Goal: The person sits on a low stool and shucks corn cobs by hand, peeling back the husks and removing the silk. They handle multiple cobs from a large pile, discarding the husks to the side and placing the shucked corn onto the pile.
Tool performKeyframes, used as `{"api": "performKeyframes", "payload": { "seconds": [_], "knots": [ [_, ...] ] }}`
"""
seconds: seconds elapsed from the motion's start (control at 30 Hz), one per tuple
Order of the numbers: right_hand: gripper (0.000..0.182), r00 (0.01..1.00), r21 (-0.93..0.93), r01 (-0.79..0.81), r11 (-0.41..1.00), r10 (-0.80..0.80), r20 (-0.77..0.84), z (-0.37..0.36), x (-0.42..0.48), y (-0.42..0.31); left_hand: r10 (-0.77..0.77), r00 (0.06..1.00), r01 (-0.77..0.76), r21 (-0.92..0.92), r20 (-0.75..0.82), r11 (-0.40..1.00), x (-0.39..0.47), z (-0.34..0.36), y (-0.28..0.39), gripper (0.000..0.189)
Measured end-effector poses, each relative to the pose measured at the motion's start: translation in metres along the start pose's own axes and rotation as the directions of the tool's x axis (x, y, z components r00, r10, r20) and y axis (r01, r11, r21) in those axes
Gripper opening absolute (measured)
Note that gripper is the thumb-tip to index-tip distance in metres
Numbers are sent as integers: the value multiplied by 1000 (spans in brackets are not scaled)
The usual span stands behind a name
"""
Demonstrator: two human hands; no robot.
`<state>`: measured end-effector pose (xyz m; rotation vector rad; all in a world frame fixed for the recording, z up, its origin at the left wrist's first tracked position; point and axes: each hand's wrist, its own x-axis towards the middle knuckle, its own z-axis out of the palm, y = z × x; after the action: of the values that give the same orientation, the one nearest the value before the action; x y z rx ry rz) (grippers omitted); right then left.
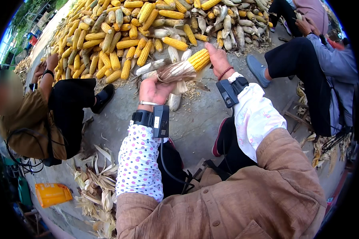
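A corn ear (199, 59) is stretched between my two hands, its yellow kernels bare at the upper right end. Dry brown husk (177, 72), peeled back, still wraps its lower left part. My left hand (156, 89) is closed around the husk from below, palm up. My right hand (217, 58) grips the bare tip and a pale strip of husk beside it; some of its fingers are hidden behind the ear. Unhusked ears lie on the concrete near my left hand, one of them (175, 102) just below it.
A large heap of husked yellow corn (107, 44) rises in front, with unhusked ears (240, 33) at its right. Co-workers sit at left (30, 125) and right (332, 59). Loose husks (100, 191) and an orange bag (52, 194) lie at lower left.
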<state>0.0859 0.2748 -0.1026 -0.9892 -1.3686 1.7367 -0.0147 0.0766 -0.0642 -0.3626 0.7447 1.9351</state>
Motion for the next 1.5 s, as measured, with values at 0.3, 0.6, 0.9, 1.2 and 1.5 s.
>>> {"api": "performKeyframes", "payload": {
  "seconds": [0.3,0.6,0.9,1.2,1.5],
  "knots": [
    [35,987,247,-128,961,148,-67,-57,51,-9,81,987,-86,-25,-140,996,11,-20,22,32],
    [39,980,194,-65,979,100,-174,-47,42,-15,74,981,-71,25,-179,997,28,-41,38,27],
    [57,976,-383,144,912,-195,-97,-29,38,-15,649,594,-547,830,475,-108,10,11,-13,31],
    [45,931,-359,265,895,-141,336,28,-42,-44,493,676,-379,832,548,-406,16,15,-61,58],
    [31,825,-83,147,986,-75,560,28,-58,-50,410,834,-467,868,369,168,12,18,-46,56]
  ]
}}
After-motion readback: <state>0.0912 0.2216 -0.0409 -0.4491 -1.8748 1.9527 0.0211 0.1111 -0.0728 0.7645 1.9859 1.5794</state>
